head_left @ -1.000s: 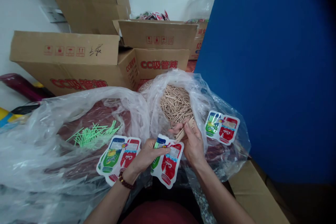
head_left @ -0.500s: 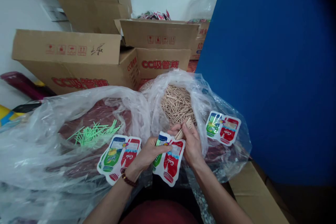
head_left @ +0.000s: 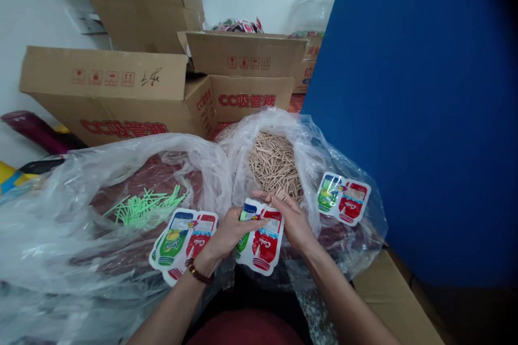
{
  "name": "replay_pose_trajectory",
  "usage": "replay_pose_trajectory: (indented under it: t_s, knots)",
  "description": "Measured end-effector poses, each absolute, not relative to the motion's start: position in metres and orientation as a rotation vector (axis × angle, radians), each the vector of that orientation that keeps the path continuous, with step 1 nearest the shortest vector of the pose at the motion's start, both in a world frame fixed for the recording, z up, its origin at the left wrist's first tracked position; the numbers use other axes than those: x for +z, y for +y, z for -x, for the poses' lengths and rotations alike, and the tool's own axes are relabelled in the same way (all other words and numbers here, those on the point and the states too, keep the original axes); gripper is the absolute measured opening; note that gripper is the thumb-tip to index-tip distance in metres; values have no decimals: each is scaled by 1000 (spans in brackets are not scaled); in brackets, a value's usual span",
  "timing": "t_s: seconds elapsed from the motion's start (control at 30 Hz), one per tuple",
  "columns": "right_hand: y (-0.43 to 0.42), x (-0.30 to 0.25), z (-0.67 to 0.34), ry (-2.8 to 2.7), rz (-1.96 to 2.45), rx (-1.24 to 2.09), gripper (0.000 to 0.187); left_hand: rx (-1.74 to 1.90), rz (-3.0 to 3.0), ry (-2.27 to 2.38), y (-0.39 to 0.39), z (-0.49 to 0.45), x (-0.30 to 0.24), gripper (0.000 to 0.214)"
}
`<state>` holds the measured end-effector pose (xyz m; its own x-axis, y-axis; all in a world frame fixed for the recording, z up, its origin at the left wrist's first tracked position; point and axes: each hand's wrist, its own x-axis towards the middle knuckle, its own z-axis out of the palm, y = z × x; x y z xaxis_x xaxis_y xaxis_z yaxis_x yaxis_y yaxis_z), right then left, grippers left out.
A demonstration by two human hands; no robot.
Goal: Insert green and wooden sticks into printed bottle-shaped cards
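Observation:
My left hand (head_left: 232,232) is closed on a two-part candy pouch (head_left: 265,245), green on its left half and red "Cola" on its right, with the thumb across the front. At the pouch's upper right edge, my right hand (head_left: 292,218) is closed around a small bunch of brown candy sticks (head_left: 280,194); the fingers partly hide them. Just beyond lies a heap of brown sticks (head_left: 273,164) in a clear plastic bag (head_left: 238,156). Similar pouches (head_left: 174,242) overlap to the left of my left hand. Another pouch (head_left: 343,198), with sticks showing inside, lies at the right.
Green sticks (head_left: 145,206) lie in a second plastic bag (head_left: 194,145) at the left. Cardboard boxes (head_left: 105,105) stand behind the bags. A large blue panel (head_left: 416,118) rises on the right, with a cardboard piece (head_left: 394,302) at its foot.
The brown sticks in my right hand have gone lower and show less between the fingers. The held pouch has shifted slightly up and straightened.

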<state>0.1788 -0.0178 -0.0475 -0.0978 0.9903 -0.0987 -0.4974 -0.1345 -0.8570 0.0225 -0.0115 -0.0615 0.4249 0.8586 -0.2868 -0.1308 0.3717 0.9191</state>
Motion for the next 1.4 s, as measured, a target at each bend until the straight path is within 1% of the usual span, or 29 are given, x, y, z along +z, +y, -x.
replay_pose_trajectory:
  t_s: [0.13, 0.23, 0.3, 0.4, 0.53, 0.6, 0.7, 0.77, 0.87, 0.97, 1.03, 1.23, 1.4]
  knots:
    - [-10, -49, -189, -925, 862, 1523, 16, 786, -1009, 892, -10, -25, -54, 23]
    - [-5, -47, -194, -946, 796, 1475, 28, 795, -1010, 892, -9, -28, -50, 23]
    - [-4, -46, -196, -966, 770, 1465, 29, 800, -988, 889, -7, -29, -50, 24]
    - [-4, -46, -200, -1183, 880, 1369, 24, 851, -949, 879, -4, -32, -53, 25]
    - [-1, -47, -211, -1554, 1063, 1214, 31, 886, -926, 855, 3, -36, -57, 24]
    - [2, -45, -218, -1600, 1091, 1150, 35, 887, -911, 846, 7, -38, -59, 24]
    - [3, -40, -226, -1699, 1077, 1065, 35, 909, -930, 839, 9, -39, -60, 24]
    - [2, -38, -230, -1743, 1072, 1086, 34, 926, -950, 835, 10, -39, -60, 24]
    - [0, -44, -230, -1517, 1080, 1196, 34, 942, -894, 847, 8, -39, -58, 26]
    - [-4, -58, -221, -1254, 1020, 1453, 39, 943, -842, 843, 6, -38, -55, 26]
    - [-8, -67, -211, -1151, 1001, 1579, 38, 947, -840, 842, 5, -37, -54, 25]
    - [-16, -69, -197, -1019, 1001, 1545, 31, 916, -870, 888, 3, -30, -52, 33]
    - [-15, -61, -196, -985, 996, 1585, 32, 930, -897, 898, 3, -28, -55, 24]
